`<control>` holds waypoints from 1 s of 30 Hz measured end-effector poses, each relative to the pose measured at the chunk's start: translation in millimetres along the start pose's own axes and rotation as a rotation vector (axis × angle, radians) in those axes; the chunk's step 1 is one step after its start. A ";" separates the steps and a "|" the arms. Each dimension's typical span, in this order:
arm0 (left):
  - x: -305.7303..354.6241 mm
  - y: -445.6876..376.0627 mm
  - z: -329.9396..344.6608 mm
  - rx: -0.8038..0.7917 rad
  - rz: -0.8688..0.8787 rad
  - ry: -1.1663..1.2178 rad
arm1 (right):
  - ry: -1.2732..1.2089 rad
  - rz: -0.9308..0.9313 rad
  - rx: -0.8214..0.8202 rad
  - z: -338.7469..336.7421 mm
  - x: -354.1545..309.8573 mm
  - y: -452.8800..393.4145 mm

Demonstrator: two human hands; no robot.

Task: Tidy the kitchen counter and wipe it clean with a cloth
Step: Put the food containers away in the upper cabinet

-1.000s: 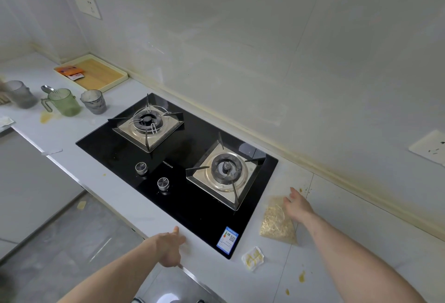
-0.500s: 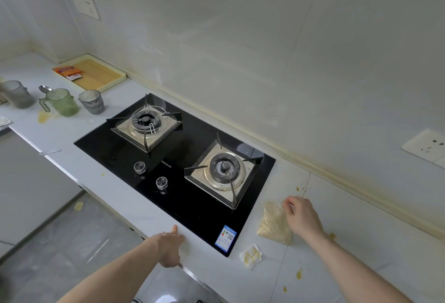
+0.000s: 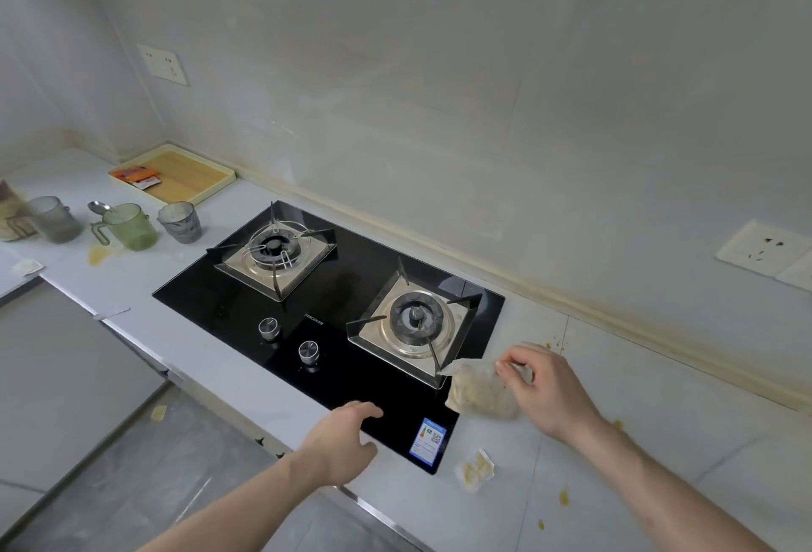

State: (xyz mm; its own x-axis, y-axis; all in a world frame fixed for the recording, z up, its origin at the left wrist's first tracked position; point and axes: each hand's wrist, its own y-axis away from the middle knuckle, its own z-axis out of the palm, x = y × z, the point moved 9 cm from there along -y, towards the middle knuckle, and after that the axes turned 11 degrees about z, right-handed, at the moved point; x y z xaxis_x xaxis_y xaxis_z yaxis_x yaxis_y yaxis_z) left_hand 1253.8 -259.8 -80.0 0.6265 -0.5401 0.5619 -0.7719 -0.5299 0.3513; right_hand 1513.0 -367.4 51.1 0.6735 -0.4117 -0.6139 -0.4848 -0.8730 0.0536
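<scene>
My right hand (image 3: 542,389) pinches the top edge of a clear plastic bag (image 3: 479,393) filled with pale yellowish bits and holds it just above the white counter (image 3: 637,433), right of the black gas hob (image 3: 325,323). My left hand (image 3: 340,441) hovers over the hob's front edge with fingers spread and nothing in it. A small crumpled wrapper (image 3: 474,468) with yellow smears lies on the counter near the hob's front right corner. No cloth is in view.
At the far left stand a green mug (image 3: 129,226) with a spoon, two grey cups (image 3: 180,222) (image 3: 55,217) and a yellow spill (image 3: 96,253). A wooden tray (image 3: 184,178) holding orange packets sits by the wall. Yellow crumbs (image 3: 563,498) dot the counter at the right.
My right hand has closed on the bag and lifted it off the counter, toward the hob. My left hand has moved up from the counter edge onto the hob's front.
</scene>
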 end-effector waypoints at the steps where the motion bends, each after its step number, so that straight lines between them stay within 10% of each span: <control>1: 19.3 0.1 -16.7 0.110 0.074 0.053 | -0.021 -0.011 -0.011 1.6 -8.2 2.3; 13: 51.1 51.9 -117.6 0.557 0.323 -0.068 | -0.072 -0.162 -0.239 80.0 -113.9 10.8; 30: -95.7 151.4 -212.7 0.568 0.147 -0.131 | 0.056 -0.287 -0.268 178.8 -269.4 0.0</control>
State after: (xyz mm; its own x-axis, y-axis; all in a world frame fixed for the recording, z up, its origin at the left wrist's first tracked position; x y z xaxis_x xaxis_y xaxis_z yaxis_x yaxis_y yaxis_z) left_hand 1054.0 -149.2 78.7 0.5539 -0.6910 0.4645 -0.6953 -0.6907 -0.1985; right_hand 1231.8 -209.7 75.6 0.7936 -0.1484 -0.5901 -0.1147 -0.9889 0.0944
